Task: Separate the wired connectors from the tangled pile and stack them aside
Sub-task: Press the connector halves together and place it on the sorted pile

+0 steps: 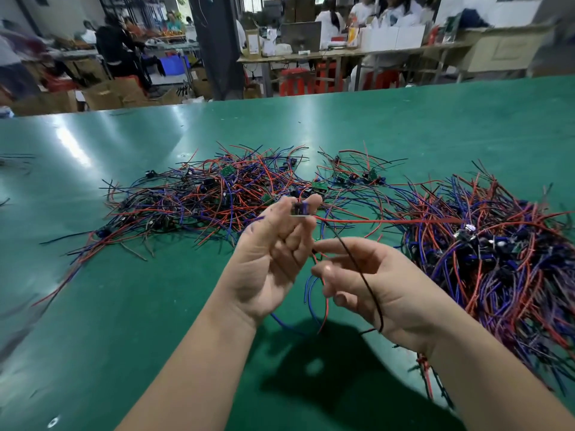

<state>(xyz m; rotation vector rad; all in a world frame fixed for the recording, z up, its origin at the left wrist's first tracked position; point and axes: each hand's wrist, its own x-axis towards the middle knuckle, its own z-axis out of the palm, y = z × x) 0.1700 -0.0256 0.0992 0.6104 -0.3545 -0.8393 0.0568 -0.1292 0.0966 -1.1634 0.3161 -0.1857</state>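
Hands up over near edge of green table [124,306]: right hand [382,287] loosely curled w/ black wire [357,265] across it, grip unclear, left hand [267,262] just beside, pinching connector [299,209] at fingertips, its red wire [373,221] running right toward sorted stack [497,244], nearer right hand; tangled pile [202,197] far left.

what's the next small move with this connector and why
Probably pull the right hand back along the wires to straighten them: the left hand pinches the connector, its black wire lies across the right palm, and a red wire stretches toward the right pile.
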